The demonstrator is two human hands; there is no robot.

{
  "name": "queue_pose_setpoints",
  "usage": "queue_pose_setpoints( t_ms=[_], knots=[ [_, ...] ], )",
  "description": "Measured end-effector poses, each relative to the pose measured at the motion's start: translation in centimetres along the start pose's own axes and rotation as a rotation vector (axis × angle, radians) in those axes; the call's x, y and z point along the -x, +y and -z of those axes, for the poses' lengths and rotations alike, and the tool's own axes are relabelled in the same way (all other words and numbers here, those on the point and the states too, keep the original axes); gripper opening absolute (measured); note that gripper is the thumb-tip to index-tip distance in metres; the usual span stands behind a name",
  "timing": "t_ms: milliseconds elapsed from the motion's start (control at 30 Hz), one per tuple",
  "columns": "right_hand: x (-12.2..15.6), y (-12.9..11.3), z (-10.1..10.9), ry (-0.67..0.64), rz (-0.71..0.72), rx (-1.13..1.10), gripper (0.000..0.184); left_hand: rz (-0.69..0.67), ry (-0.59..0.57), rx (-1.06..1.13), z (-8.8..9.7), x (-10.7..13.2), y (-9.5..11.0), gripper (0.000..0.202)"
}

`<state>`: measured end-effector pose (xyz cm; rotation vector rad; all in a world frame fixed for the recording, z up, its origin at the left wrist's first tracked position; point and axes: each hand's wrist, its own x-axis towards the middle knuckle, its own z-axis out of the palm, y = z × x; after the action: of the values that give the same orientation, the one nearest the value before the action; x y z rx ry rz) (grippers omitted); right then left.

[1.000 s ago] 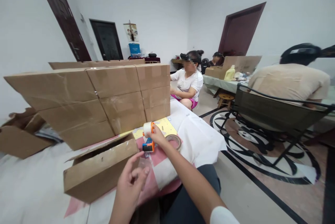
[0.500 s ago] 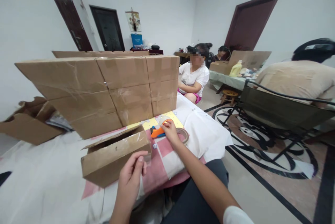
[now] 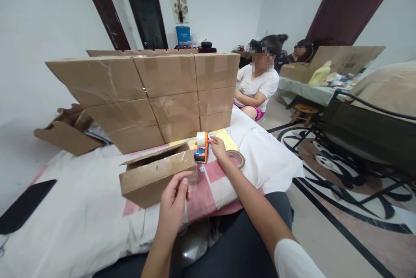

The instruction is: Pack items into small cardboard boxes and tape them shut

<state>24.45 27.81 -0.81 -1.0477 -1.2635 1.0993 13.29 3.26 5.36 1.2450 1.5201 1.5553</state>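
Note:
A small cardboard box (image 3: 159,178) lies on the cloth-covered table, with a gap along its top flap. My left hand (image 3: 175,200) is at its near right corner, fingers curled and thumb against them; I cannot make out what, if anything, is pinched. An orange and blue tape dispenser (image 3: 202,153) with a roll of clear tape (image 3: 202,139) stands beyond the box's right end. Close by its right side is my right hand (image 3: 217,147), fingers loosely apart, fingertips at or just beside the orange frame. A brown tape roll (image 3: 236,159) lies by my right wrist.
Stacked cardboard boxes (image 3: 173,96) form a wall behind the small box. An open carton (image 3: 69,135) stands at the left, and a black flat object (image 3: 27,204) lies on the cloth. Beyond the table sits a person in a white shirt (image 3: 258,83). A folding chair (image 3: 370,126) is at the right.
The tape dispenser, held tilted in my right hand before, now stands on the table, and the fingers have loosened from it. My left hand keeps its place by the box. The view has shifted left and down.

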Motion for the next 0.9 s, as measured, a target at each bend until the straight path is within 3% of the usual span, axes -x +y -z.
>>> queue_pose_setpoints(
  t_ms=[100, 167, 300, 367, 433, 533, 633, 700, 733, 800, 900],
  knots=[
    [1.4, -2.6, 0.7, 0.026, 0.054, 0.012, 0.028, 0.012, 0.048, 0.032, -0.1, 0.0, 0.1, 0.034],
    [3.3, -5.3, 1.2, -0.037, 0.162, 0.039, 0.026, 0.016, 0.064, 0.069, -0.1, 0.0, 0.2, 0.036],
    [8.3, -11.3, 1.7, -0.481, 0.473, 0.111, 0.019, 0.012, 0.068, 0.134, 0.1, -0.3, 0.8, 0.043],
    [10.8, -13.6, 1.5, -0.601, 0.527, 0.14, 0.017, -0.012, 0.072, 0.132, 0.2, -0.4, 1.1, 0.046],
    [12.6, -15.0, 0.9, -0.602, 0.554, 0.218, 0.014, -0.043, 0.068, 0.117, 0.5, -0.3, 1.3, 0.047],
    [13.6, -16.1, -0.1, -0.492, 0.563, 0.381, 0.014, -0.046, 0.067, 0.026, 1.7, 0.0, 1.5, 0.054],
    [13.1, -17.0, -0.7, -0.3, 0.569, 0.437, 0.014, -0.08, 0.256, -0.231, 4.3, -0.7, 1.6, 0.054],
    [12.5, -17.8, -1.0, -0.248, 0.58, 0.404, 0.013, -0.22, 0.402, -0.506, 6.4, -2.0, 1.7, 0.047],
    [12.4, -18.2, -1.1, -0.257, 0.581, 0.377, 0.013, -0.311, 0.408, -0.653, 7.4, -2.8, 1.7, 0.042],
    [12.3, -18.9, -1.5, -0.313, 0.555, 0.315, 0.014, -0.447, 0.248, -0.908, 9.1, -4.4, 1.6, 0.033],
    [12.5, -19.2, -2.8, -0.449, 0.459, 0.244, 0.017, -0.453, -0.032, -1.069, 10.5, -5.8, 1.0, 0.034]
  ],
)
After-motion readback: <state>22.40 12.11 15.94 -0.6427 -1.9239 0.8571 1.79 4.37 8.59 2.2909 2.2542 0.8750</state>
